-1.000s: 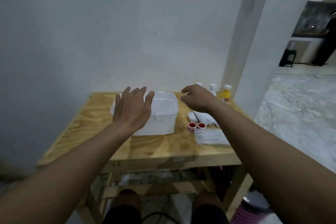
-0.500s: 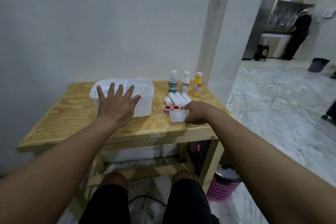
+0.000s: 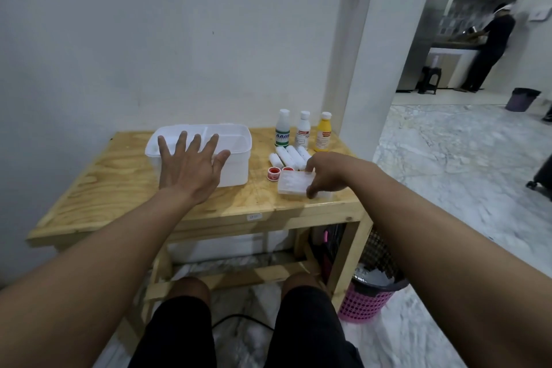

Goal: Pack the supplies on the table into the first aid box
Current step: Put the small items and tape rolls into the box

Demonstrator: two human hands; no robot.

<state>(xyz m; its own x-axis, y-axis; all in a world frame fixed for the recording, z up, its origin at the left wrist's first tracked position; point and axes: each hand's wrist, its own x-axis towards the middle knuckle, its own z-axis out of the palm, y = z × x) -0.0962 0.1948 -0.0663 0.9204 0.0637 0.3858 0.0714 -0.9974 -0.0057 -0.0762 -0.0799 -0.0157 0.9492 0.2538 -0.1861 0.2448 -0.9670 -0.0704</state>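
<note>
The white first aid box (image 3: 236, 155) stands open on the wooden table (image 3: 119, 179), with a divider inside. My left hand (image 3: 191, 170) hovers flat in front of it, fingers spread. My right hand (image 3: 325, 173) pinches a flat clear packet of white gauze (image 3: 294, 184) near the table's front right edge. Behind the packet lie white bandage rolls (image 3: 288, 157) and two small red-rimmed tape rolls (image 3: 274, 173). Three bottles stand at the back: a green-labelled one (image 3: 282, 130), a white one (image 3: 303, 131) and a yellow one (image 3: 323, 136).
A white pillar (image 3: 373, 69) rises right behind the table's right end. A pink basket (image 3: 367, 299) sits on the marble floor under that corner. My knees are under the table. A person stands at a far counter (image 3: 490, 48).
My right hand has dropped from above the bandage rolls to the gauze packet and taken hold of it. My left hand stays spread by the box. The view has swung right.
</note>
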